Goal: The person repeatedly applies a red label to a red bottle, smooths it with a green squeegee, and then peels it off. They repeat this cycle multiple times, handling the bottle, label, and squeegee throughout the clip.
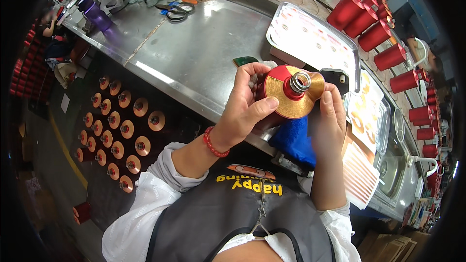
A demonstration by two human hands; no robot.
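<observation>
A red bottle (278,73) with a bare, clear glass neck is held upright in front of my body. My left hand (245,104) wraps around its side, the thumb lying on the shoulder. A gold ring-shaped label (290,106) covers much of the shoulder, leaving a red patch showing at the upper left. One end of the label curls up at the right. My right hand (331,109) pinches at that raised end, its fingers closed together. Under the bottle, a blue cloth (297,140) hangs at the bench edge.
Gold labels (367,109) lie on sheets at the right, beside a white tray (315,31). Several red bottles (374,35) line the conveyor behind. Scissors (177,12) and a purple bottle (97,15) are on the metal bench (194,43). Many gold-shouldered bottles (116,121) stand lower left.
</observation>
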